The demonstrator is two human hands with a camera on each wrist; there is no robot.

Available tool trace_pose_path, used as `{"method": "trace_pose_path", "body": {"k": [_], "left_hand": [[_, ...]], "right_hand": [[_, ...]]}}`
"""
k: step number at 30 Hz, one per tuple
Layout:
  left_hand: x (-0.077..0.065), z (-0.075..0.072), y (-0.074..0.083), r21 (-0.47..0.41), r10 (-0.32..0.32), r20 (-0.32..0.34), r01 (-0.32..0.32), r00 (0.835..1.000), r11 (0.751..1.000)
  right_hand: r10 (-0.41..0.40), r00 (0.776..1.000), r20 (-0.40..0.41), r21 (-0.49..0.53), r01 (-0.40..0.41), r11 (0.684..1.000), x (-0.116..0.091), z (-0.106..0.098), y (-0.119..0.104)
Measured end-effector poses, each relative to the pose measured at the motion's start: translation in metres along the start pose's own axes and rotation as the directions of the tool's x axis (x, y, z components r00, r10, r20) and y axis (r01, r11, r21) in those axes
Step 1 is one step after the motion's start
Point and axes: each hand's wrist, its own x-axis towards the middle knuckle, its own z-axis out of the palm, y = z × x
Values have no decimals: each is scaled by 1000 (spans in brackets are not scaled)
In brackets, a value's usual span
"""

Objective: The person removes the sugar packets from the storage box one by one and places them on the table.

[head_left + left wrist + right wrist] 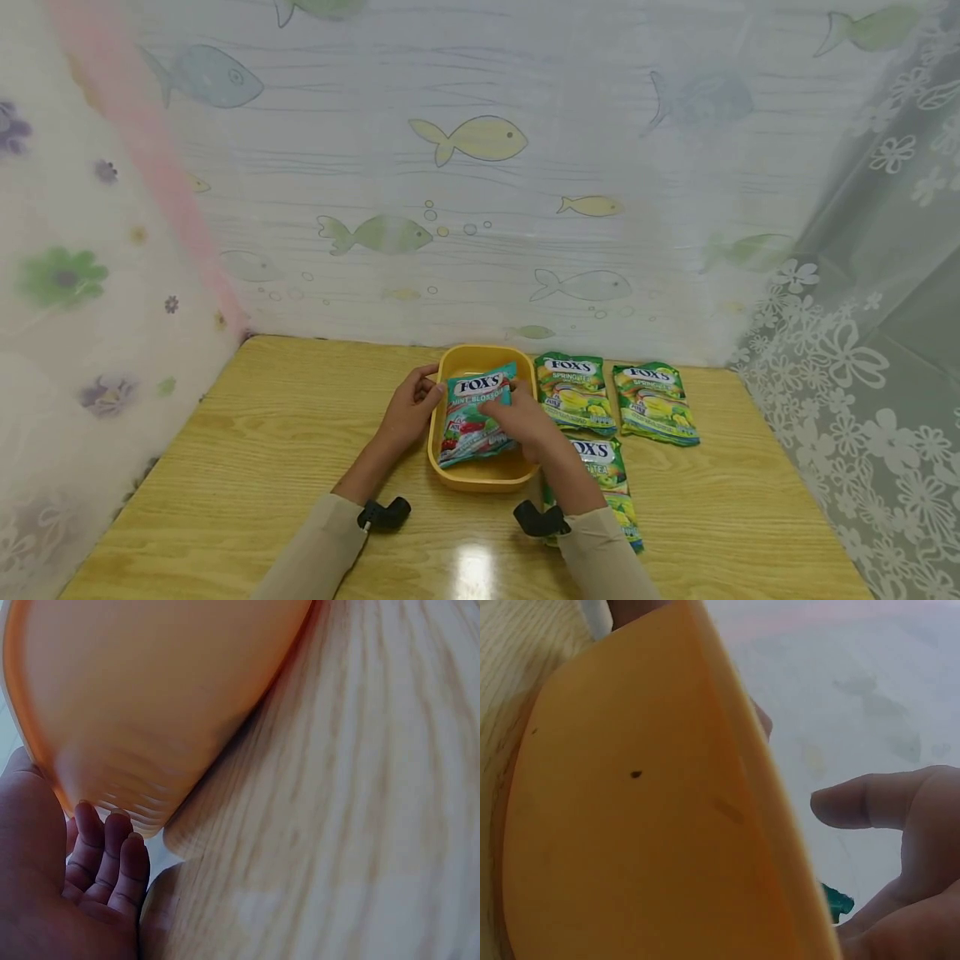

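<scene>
A yellow plastic tub [483,483] stands on the table. A teal Fox's Mint Blossom candy bag [472,429] lies slanted inside, its top corner near the tub's back right rim. My left hand [412,408] holds the tub's left rim, thumb over the edge; in the left wrist view its fingers [120,859] curl beside the outer wall. Over the tub's right side, my right hand [528,421] reaches onto the bag. In the right wrist view the thumb [862,801] is extended, apart from the fingers, and a teal bag corner [838,901] peeks over the rim.
Right of the tub lie green Fox's Spring Tea bags: one close beside it [573,396], another farther right [656,404], and a third [622,500] partly hidden under my right forearm. A fish-patterned curtain [480,250] hangs along the wooden table's [300,417] back edge.
</scene>
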Motion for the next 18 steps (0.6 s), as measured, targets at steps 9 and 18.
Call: {"method": "trace_pose_path", "body": {"k": [9,18], "left_hand": [[-2,0,4,3,-1,-11,1,1000,1000],[1,1,-3,8,-10,-7,10,1000,1000]], "right_hand": [[-71,997,32,20,71,997,6,1,8],[-65,998,-1,79,64,995,8,6,13]]}}
